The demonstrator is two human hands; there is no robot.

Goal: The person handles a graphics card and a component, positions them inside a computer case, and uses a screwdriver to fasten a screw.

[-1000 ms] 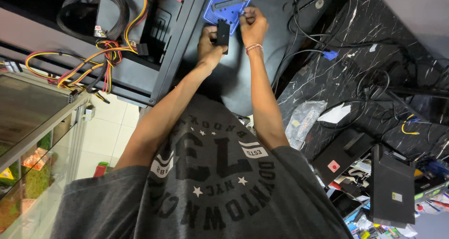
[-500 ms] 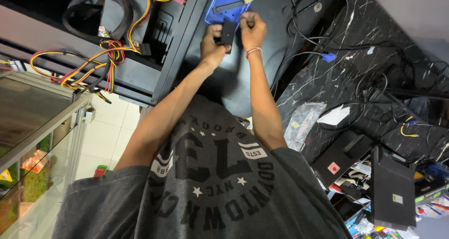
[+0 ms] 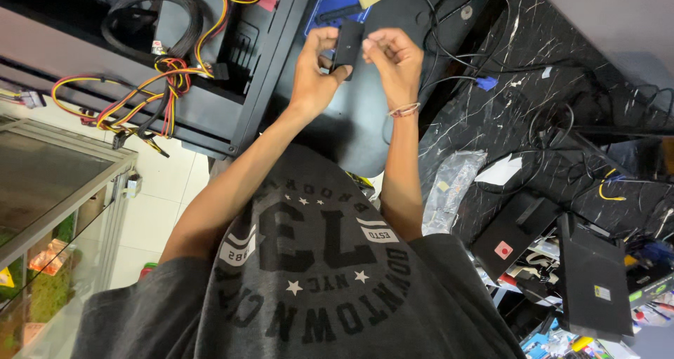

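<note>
My left hand point(image 3: 314, 71) grips a small black rectangular block point(image 3: 346, 44) from the left and holds it upright over a dark grey panel point(image 3: 351, 127). My right hand point(image 3: 394, 56), with a thin bracelet at the wrist, has its fingertips pinched against the block's right edge. What the fingertips pinch there is too small to make out. Both forearms reach out from my grey printed shirt.
An open black computer case point(image 3: 210, 113) with yellow, red and black wire bundles point(image 3: 165, 78) lies to the left. A blue box point(image 3: 340, 1) sits beyond the hands. The black marble counter point(image 3: 562, 92) carries cables, a blue plug point(image 3: 484, 83), a plastic bag point(image 3: 453, 190) and black devices point(image 3: 590, 282). A glass cabinet point(image 3: 49, 211) stands at the left.
Both hands have stayed together on the black block and drifted slightly down and right in view. The right fingertips have shifted from the block's top to its side.
</note>
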